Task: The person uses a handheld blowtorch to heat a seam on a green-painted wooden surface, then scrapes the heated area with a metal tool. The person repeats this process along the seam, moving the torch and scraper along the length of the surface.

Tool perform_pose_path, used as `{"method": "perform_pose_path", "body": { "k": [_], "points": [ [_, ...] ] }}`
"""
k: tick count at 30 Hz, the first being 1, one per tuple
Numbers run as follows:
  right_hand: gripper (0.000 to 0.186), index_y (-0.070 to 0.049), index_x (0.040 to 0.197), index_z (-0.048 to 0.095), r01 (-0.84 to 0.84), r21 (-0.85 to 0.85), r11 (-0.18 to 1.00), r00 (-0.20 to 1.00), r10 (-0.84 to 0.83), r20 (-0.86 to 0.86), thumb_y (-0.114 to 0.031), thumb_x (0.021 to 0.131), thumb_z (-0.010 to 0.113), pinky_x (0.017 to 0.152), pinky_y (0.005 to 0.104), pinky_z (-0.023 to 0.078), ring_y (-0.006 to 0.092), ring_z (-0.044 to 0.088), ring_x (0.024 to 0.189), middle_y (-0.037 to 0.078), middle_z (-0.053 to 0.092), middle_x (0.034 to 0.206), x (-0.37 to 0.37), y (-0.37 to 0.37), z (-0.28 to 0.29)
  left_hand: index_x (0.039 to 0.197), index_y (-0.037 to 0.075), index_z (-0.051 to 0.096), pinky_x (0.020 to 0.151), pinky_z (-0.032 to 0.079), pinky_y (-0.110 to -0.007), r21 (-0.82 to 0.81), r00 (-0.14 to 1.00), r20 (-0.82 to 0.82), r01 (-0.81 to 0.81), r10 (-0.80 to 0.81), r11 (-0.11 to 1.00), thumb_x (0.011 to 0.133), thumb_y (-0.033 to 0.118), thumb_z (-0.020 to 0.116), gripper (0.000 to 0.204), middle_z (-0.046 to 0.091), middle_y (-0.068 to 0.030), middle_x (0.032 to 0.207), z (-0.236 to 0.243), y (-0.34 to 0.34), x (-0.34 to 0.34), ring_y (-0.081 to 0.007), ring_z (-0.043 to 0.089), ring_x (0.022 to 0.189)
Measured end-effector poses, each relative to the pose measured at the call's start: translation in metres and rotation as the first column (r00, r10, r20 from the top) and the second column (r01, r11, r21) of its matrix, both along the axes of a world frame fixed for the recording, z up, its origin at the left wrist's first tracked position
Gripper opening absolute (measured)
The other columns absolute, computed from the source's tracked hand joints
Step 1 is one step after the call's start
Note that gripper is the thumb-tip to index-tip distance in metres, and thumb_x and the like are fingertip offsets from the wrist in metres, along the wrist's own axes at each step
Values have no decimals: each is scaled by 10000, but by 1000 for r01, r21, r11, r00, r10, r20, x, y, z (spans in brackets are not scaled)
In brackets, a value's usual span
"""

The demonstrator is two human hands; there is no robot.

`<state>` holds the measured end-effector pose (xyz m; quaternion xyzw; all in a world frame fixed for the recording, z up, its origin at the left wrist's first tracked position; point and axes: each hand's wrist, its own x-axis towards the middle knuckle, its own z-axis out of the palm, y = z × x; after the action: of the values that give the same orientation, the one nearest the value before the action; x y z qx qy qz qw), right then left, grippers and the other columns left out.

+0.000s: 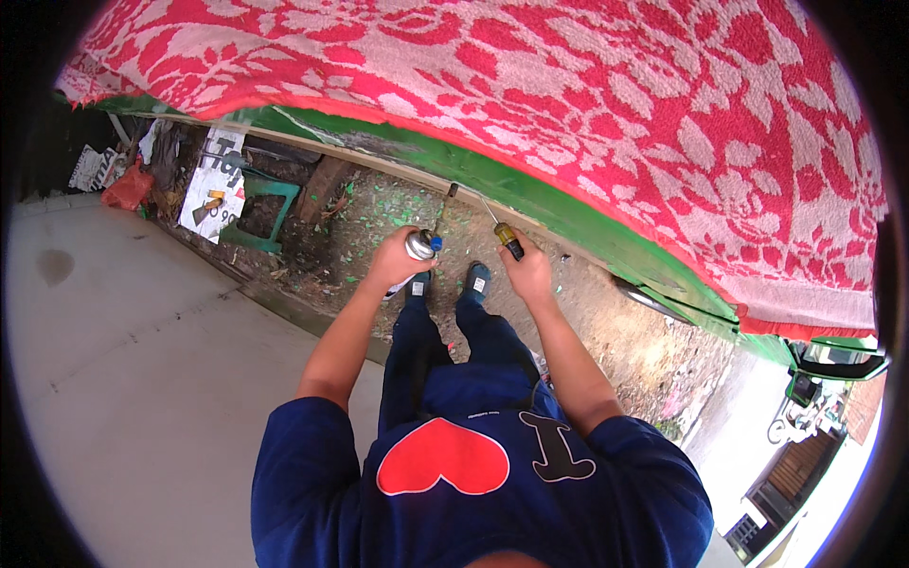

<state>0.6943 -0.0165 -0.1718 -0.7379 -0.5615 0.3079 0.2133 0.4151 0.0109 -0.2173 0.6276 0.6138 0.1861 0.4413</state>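
My left hand (391, 257) is wrapped round a silvery spray can (418, 247) with a blue top, held above the ground near my left shoe. My right hand (528, 276) is closed on the handle of a screwdriver (508, 240), yellow and black, its thin metal shaft pointing away from me toward the lower edge of the green vehicle body (445, 163). Whether the tip touches that edge I cannot tell. A small dark piece (453, 190) sits at the edge, left of the shaft. A red and pink floral cloth (530, 71) covers the vehicle's upper side.
Green flakes lie scattered over the dirt ground (379, 204). To the left are a green plastic stool (275, 213), a white printed board (210, 189) and an orange-red bag (129, 187), beside a concrete floor (142, 341). A side mirror (838, 358) juts out at the far right.
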Motion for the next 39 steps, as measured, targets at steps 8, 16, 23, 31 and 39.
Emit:
{"method": "perform_pose_path", "body": {
  "k": [8,16,23,31,39],
  "points": [
    [482,-66,1274,546,144,-89,986,984,-153,-94,-251,869,730,832,450,522,425,673,940,220,695,1019,-9,-13,-30,1229,-6,595,897,531,-406,-24,996,3,84,-84,996,611,320,910,766,691,-215,1098,-7,6,-12,-357,681,1031],
    [412,-13,1176,538,290,-123,949,933,-309,-186,-156,839,729,785,375,513,244,655,853,133,645,925,-24,-21,-41,1242,20,602,919,527,-419,-16,992,12,127,-127,992,606,343,903,774,680,-200,1150,-15,17,-22,-356,665,1075],
    [485,-44,1211,538,296,-134,946,947,-308,-87,-232,803,720,877,459,512,412,666,1011,238,685,1050,-39,-19,-14,1249,-1,599,919,532,-413,-18,992,-3,128,-129,992,602,337,910,794,686,-209,1136,-17,17,-23,-355,673,1067],
    [477,-52,1204,555,288,-161,944,949,-304,-88,-251,802,718,871,460,514,413,668,999,241,689,1038,-35,-15,-22,1252,37,594,931,522,-426,-28,993,-4,118,-118,993,614,361,908,781,663,-193,1184,-14,14,-21,-366,653,1089],
    [459,-52,1189,557,263,-171,950,959,-276,-59,-236,797,711,856,476,518,428,667,981,258,686,1013,-39,-8,-19,1257,7,591,917,532,-417,7,994,29,102,-102,995,613,331,909,788,683,-203,1144,-24,15,-23,-348,673,1069]
  ]
}}
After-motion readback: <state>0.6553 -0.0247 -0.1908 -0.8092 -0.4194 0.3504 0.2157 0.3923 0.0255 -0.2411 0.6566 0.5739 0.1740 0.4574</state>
